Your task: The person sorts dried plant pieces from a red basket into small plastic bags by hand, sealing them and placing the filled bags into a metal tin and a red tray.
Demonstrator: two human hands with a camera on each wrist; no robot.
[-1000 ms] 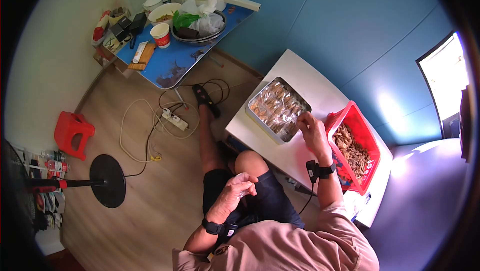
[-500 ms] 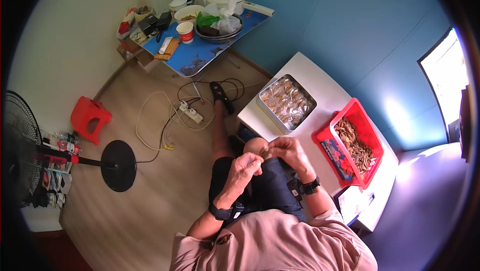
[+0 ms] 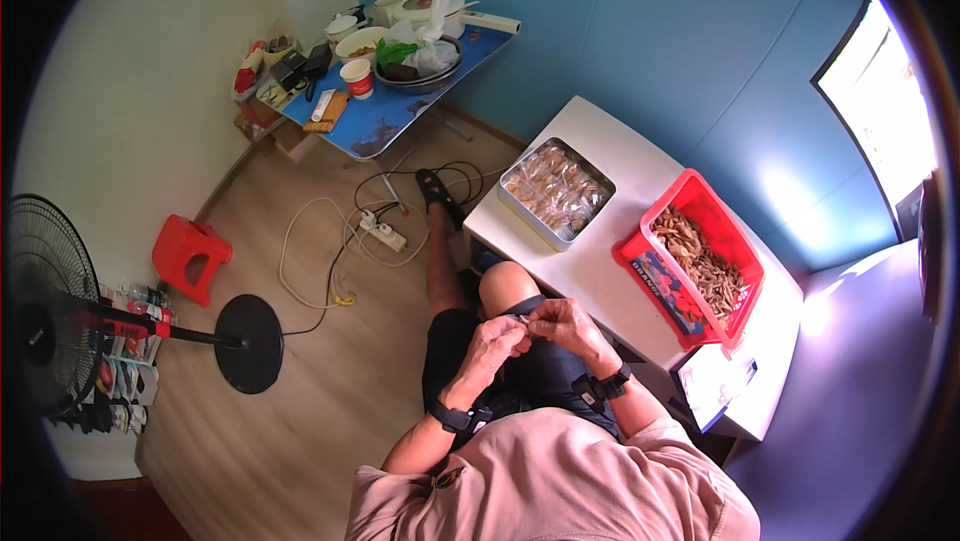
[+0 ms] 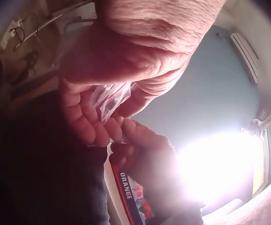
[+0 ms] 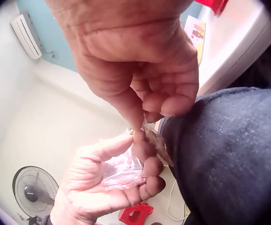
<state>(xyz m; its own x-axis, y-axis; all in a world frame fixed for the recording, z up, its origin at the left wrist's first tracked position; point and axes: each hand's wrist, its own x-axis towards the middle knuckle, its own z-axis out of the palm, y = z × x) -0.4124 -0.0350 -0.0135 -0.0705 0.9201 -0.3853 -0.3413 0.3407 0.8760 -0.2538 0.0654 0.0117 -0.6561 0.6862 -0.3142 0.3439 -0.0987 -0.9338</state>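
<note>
Just above the person's raised knee (image 3: 507, 286), the left hand (image 3: 492, 344) holds a small clear plastic bag (image 5: 121, 171) across its palm, its fingers (image 5: 149, 180) curled under the bag's edge. The right hand (image 3: 560, 325) meets it from the other side: thumb and forefinger pinch a small brownish piece (image 5: 155, 140) right at the bag's mouth, the other fingers folded in. The left wrist view shows the same bag (image 4: 108, 97) with a red strip along its top, crumpled between both hands.

The risk, as I judge it, lies at that mouth. The film is limp and bunched, so the opening may close on itself and the piece could slide past it, onto the dark shorts or down to the floor beside the knee. A pinch this tight may also crack the piece.

Beyond the knee stands a white desk (image 3: 600, 271). On it, farther from the knee, sits a metal tin (image 3: 555, 191) full of wrapped bags; to the knee's right, a red basket (image 3: 700, 261) of loose brown pieces. Left of the knee, across the wooden floor, are a power strip (image 3: 383, 233), a red stool (image 3: 190, 256) and a standing fan (image 3: 50, 311); farthest off, a cluttered blue table (image 3: 400, 101).
</note>
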